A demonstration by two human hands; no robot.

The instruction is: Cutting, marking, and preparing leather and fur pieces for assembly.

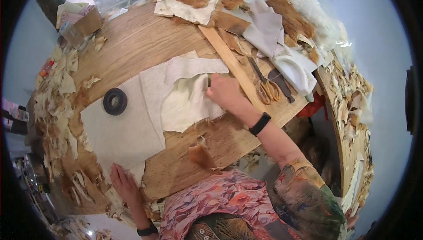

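A pale grey-beige sheet (pixel 119 130), perhaps fabric or hide, lies spread on the wooden table, its upper part folded. A thick black ring (pixel 107 103) rests on it. My left hand (pixel 124 182) lies flat with fingers stretched at the sheet's near edge. Beside the fold is a cream hide piece (pixel 180 103) with a ragged near edge. At that piece's right end my right hand (pixel 224 92) is closed, knuckles up. Something small and dark shows at its fingers, too little to name. A brown fur scrap (pixel 202 155) sits nearer to me.
To the right lie a wooden strip (pixel 229 59), scissors (pixel 268 88) with yellowish handles, and a dark flat piece (pixel 282 85). Fur and hide pieces (pixel 189 0) pile up at the back. Scraps (pixel 59 90) cover the left edge, near a cardboard box (pixel 86 24).
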